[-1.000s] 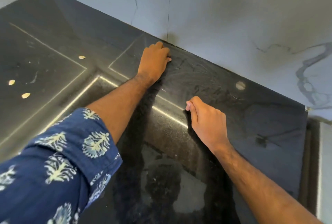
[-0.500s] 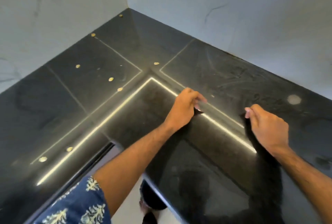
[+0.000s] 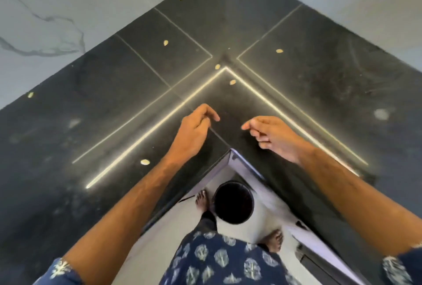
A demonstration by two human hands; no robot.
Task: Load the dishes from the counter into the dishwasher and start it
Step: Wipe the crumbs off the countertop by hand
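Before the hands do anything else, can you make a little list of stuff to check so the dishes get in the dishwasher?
1. Left hand free to pick things up: ok, fingers loosely curled, holding nothing.
2. Right hand free: ok, also holding nothing.
3. Dishes on the black counter: not ok, none show on this corner, only small pale seeds scattered about.
4. Dishwasher found and open: cannot tell, none is in view.
5. Safe footing: not ok, a round dark bin stands on the floor right by the bare feet.
6. Counter clean: not ok, smudges and seeds remain.
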